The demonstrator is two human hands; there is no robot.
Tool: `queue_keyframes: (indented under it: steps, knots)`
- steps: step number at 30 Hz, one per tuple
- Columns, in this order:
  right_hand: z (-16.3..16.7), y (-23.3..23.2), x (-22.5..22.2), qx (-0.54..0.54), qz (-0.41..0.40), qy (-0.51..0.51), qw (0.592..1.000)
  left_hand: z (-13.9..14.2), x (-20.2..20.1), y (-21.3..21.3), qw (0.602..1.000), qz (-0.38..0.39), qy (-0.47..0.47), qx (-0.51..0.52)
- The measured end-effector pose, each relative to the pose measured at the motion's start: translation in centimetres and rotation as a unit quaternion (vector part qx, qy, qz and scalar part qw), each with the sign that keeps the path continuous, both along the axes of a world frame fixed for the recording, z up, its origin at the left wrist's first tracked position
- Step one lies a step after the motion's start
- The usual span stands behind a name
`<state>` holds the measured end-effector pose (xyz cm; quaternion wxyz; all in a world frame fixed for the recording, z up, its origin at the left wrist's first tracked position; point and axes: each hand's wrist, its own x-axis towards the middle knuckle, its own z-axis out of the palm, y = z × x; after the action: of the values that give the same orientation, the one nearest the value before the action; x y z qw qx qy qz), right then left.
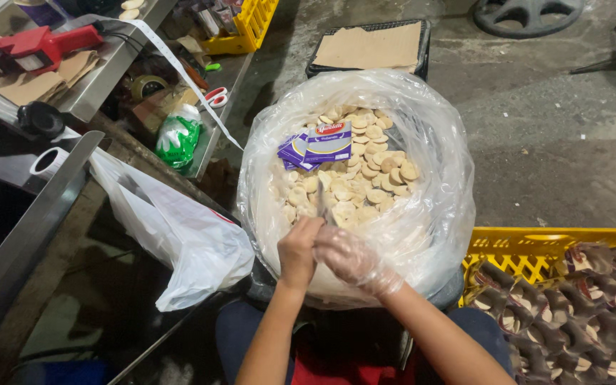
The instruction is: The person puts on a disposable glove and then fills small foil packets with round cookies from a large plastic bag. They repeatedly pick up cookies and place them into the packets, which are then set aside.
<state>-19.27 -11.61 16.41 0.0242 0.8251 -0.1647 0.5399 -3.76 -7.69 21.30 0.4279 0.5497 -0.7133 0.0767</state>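
1. The bare left hand [298,251] and the right hand [351,258], in a thin clear glove, meet at the near rim of a big clear plastic bag [422,235].
2. Both grips are closed together around a slim, blurred thing I cannot identify.
3. Inside lie round pale biscuits [365,175] and purple packets [319,145].
4. A yellow crate [536,246] of wrapped packs stands right.
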Motion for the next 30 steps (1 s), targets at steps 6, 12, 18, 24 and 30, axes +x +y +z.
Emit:
queue_keyframes:
  steps: [6, 12, 18, 24, 30]
  knots:
    - [-4.6, -0.2, 1.7, -0.003, -0.245, 0.250, 0.937, 3.0, -0.8, 0.0, 0.990, -0.037, -0.134, 0.003]
    - [-6.2, 0.2, 2.5, 0.249, -0.057, 0.017, 0.967, 4.7, -0.8, 0.2, 0.988, -0.070, -0.136, -0.024]
    - [-7.2, -1.1, 2.5, 0.176, -0.199, 0.227, 0.937, 5.0, -1.4, 0.4, 0.985, -0.089, -0.143, -0.039]
    - [-7.3, -2.0, 1.5, 0.297, -0.050, -0.071, 0.951, 5.2, -2.1, 0.4, 0.979, -0.119, -0.150, -0.066]
    - [-7.2, -2.9, -0.3, 0.673, 0.074, -0.249, 0.692, 3.8, -3.3, 0.3, 0.969, -0.150, -0.179, -0.082]
